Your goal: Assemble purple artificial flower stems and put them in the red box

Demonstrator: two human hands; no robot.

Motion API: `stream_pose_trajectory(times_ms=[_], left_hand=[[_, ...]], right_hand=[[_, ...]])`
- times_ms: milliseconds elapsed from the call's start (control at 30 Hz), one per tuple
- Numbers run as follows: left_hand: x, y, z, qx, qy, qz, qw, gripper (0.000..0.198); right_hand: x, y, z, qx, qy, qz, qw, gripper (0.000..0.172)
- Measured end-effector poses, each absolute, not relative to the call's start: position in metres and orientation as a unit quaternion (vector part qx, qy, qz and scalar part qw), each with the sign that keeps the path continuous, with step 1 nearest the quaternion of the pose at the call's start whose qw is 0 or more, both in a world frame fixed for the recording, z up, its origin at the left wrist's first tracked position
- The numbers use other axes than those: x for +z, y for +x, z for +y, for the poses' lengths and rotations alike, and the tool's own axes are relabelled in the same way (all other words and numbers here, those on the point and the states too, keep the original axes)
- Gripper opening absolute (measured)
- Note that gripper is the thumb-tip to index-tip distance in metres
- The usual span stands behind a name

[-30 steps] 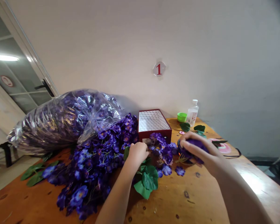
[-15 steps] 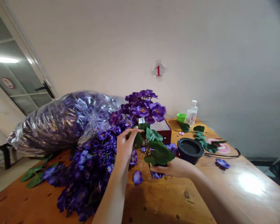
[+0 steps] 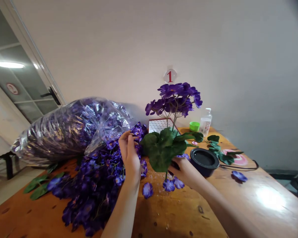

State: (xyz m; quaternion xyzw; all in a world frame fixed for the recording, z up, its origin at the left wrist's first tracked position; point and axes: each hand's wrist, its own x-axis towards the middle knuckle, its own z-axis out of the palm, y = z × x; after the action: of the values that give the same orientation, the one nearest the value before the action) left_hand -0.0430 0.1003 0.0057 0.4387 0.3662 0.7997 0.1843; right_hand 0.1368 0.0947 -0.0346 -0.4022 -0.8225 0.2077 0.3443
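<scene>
An artificial flower bunch (image 3: 175, 104) with purple blooms and broad green leaves (image 3: 161, 152) stands upright over the table. My right hand (image 3: 183, 168) is closed round its stem just below the leaves, and some of those fingers are hidden. Left of the leaves, my left hand (image 3: 130, 157) is raised with its fingers apart and slightly curled, holding nothing. Behind that hand lies a heap of purple artificial flowers (image 3: 94, 185). Below the held stem are loose purple blossoms (image 3: 169, 185), and another single blossom (image 3: 147, 190) lies nearer me.
A big clear plastic bag (image 3: 57, 132) of purple flowers rests at the left. Right of my right hand stands a black round pot (image 3: 205, 162) with a cord. Farther back are an open box (image 3: 160, 125), a green cup (image 3: 194, 126), a bottle (image 3: 206, 122) and a leaf sprig (image 3: 215, 147).
My left hand has let go of the bunch and drawn slightly left. In my right hand the bunch has moved up and right and turned, showing the blooms' undersides.
</scene>
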Motion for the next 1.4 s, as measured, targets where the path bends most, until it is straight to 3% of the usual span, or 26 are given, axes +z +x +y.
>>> stream_pose_trajectory(times_ms=[133, 300, 400, 533, 800, 1100, 1233, 1400], left_hand=[[0.02, -0.041, 0.076, 0.767, 0.549, 0.324, 0.082, 0.015], [0.024, -0.031, 0.06, 0.638, 0.687, 0.345, 0.032, 0.019], [0.021, -0.028, 0.063, 0.621, 0.695, 0.362, 0.021, 0.02], [0.021, -0.027, 0.065, 0.615, 0.679, 0.398, 0.036, 0.016], [0.018, -0.03, 0.077, 0.654, 0.628, 0.354, 0.231, 0.023], [0.005, -0.029, 0.093, 0.623, 0.65, 0.4, 0.172, 0.031], [0.006, -0.025, 0.092, 0.542, 0.689, 0.467, 0.117, 0.016], [0.008, -0.027, 0.09, 0.492, 0.707, 0.507, 0.045, 0.018]], right_hand=[[-0.041, 0.137, 0.096, 0.13, -0.47, -0.812, 0.321, 0.023], [-0.041, 0.13, 0.091, 0.07, -0.542, -0.807, 0.224, 0.021], [-0.041, 0.126, 0.087, 0.042, -0.55, -0.811, 0.196, 0.022], [-0.042, 0.123, 0.086, 0.04, -0.541, -0.816, 0.198, 0.024], [-0.047, 0.116, 0.085, 0.046, -0.541, -0.815, 0.202, 0.024], [-0.045, 0.116, 0.085, 0.029, -0.554, -0.811, 0.184, 0.025], [-0.047, 0.114, 0.086, 0.064, -0.551, -0.811, 0.189, 0.023], [-0.044, 0.121, 0.087, 0.138, -0.475, -0.83, 0.259, 0.017]])
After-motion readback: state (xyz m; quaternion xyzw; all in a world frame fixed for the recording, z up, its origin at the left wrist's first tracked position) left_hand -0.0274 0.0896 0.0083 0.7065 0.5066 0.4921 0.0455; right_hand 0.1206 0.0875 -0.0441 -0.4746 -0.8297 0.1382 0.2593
